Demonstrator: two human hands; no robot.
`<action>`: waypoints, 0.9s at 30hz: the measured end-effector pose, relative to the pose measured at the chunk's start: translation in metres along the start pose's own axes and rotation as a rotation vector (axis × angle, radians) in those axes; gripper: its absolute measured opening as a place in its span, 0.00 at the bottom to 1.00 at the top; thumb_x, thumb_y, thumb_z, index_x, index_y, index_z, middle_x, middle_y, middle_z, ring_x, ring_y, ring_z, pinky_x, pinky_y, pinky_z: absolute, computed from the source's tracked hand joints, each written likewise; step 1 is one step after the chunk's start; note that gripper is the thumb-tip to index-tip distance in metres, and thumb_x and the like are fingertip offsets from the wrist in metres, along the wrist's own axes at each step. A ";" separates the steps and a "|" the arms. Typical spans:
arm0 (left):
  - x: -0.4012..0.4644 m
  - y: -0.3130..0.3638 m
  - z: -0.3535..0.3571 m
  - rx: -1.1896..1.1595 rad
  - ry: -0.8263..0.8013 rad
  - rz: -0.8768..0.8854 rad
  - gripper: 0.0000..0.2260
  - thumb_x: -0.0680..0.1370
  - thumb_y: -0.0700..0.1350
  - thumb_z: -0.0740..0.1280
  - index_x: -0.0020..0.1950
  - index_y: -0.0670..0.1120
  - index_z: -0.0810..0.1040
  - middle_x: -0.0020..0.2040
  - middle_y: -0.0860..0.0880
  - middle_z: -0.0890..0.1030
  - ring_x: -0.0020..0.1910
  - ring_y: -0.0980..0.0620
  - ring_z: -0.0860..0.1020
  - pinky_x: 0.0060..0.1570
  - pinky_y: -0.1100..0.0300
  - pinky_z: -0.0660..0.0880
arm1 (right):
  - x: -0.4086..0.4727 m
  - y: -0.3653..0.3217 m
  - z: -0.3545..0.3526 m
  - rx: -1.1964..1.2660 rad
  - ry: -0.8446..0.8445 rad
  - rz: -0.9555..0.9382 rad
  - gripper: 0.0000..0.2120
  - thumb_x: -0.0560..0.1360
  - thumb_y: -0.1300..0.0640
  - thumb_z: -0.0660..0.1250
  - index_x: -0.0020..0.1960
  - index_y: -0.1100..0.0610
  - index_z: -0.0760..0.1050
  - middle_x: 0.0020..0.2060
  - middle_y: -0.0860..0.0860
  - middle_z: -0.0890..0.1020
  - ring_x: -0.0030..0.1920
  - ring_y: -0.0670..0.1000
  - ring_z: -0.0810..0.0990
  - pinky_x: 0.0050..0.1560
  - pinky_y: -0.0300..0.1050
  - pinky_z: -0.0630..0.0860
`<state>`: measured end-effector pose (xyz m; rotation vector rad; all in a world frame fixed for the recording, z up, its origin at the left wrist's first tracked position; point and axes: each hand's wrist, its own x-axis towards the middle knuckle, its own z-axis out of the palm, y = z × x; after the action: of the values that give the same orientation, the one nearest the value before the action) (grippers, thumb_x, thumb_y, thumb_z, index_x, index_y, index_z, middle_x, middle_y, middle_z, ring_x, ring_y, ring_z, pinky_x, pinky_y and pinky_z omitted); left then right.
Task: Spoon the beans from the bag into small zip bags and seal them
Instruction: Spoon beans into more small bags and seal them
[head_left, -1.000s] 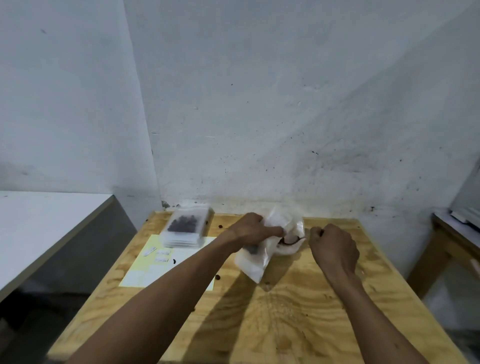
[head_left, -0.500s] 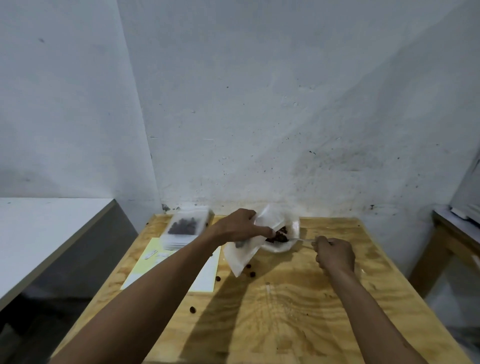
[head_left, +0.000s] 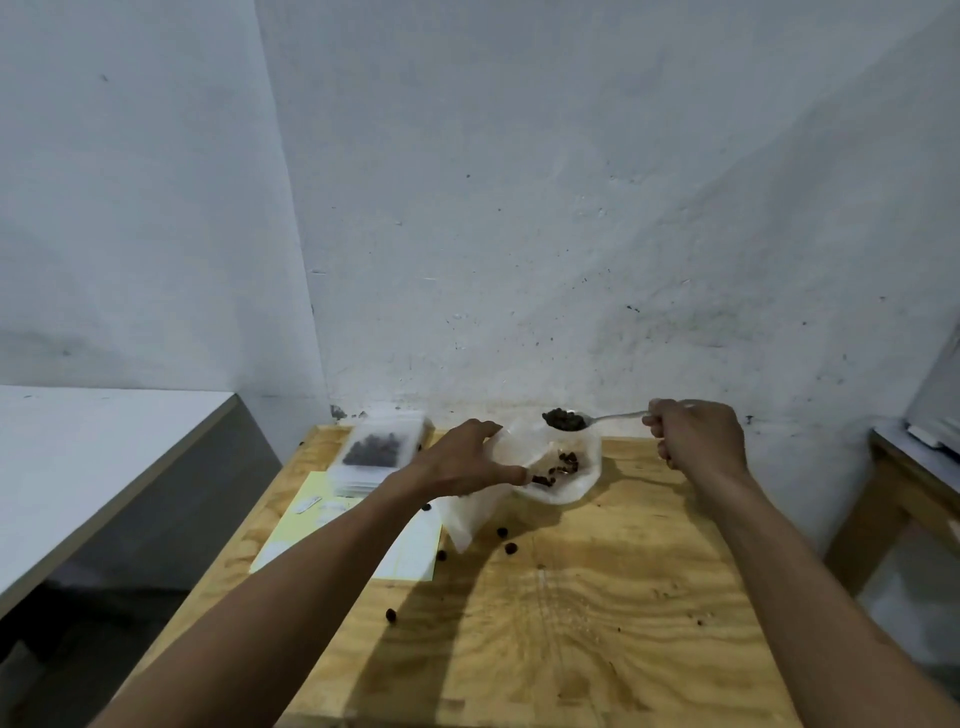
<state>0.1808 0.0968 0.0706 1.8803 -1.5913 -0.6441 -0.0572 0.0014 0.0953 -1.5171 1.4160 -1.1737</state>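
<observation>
Dark beans (head_left: 563, 419) heap the spoon (head_left: 597, 419) clamped in right fingers (head_left: 655, 423); left fingers (head_left: 511, 474) pinch bag (head_left: 556, 467).

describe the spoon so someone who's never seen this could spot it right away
Start at the plywood table and go to its far edge by the white wall. There the right hand holds a thin metal spoon above the open white bag; its bowl is heaped with dark beans.

My left hand (head_left: 462, 460) covers the bag (head_left: 563, 483) rim at 9 o'clock. My right hand (head_left: 693, 436) hides the spoon (head_left: 597, 419) handle end. Side table (head_left: 904, 467) at 3 o'clock: cropped.
</observation>
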 end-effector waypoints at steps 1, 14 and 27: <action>0.000 0.001 0.000 0.000 -0.010 0.001 0.24 0.73 0.52 0.77 0.66 0.47 0.76 0.52 0.51 0.76 0.50 0.46 0.79 0.43 0.53 0.80 | -0.002 -0.005 0.000 -0.008 -0.022 -0.031 0.14 0.77 0.55 0.67 0.36 0.60 0.82 0.31 0.54 0.82 0.28 0.52 0.77 0.33 0.45 0.73; 0.011 0.005 -0.003 -0.240 -0.015 -0.137 0.20 0.73 0.57 0.75 0.54 0.43 0.80 0.43 0.51 0.77 0.38 0.55 0.75 0.32 0.64 0.70 | 0.001 -0.017 0.009 -0.406 0.118 -0.387 0.18 0.81 0.49 0.61 0.40 0.58 0.79 0.30 0.52 0.79 0.32 0.52 0.76 0.30 0.43 0.67; 0.019 0.000 0.029 -0.147 -0.172 -0.239 0.30 0.62 0.66 0.76 0.56 0.48 0.82 0.53 0.51 0.83 0.51 0.51 0.80 0.52 0.54 0.79 | -0.006 0.054 0.035 -0.678 0.007 -0.342 0.16 0.83 0.51 0.58 0.41 0.58 0.75 0.29 0.50 0.76 0.30 0.52 0.73 0.28 0.43 0.60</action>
<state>0.1642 0.0744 0.0497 1.9636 -1.3882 -1.0228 -0.0406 -0.0010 0.0333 -2.2935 1.7051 -0.9201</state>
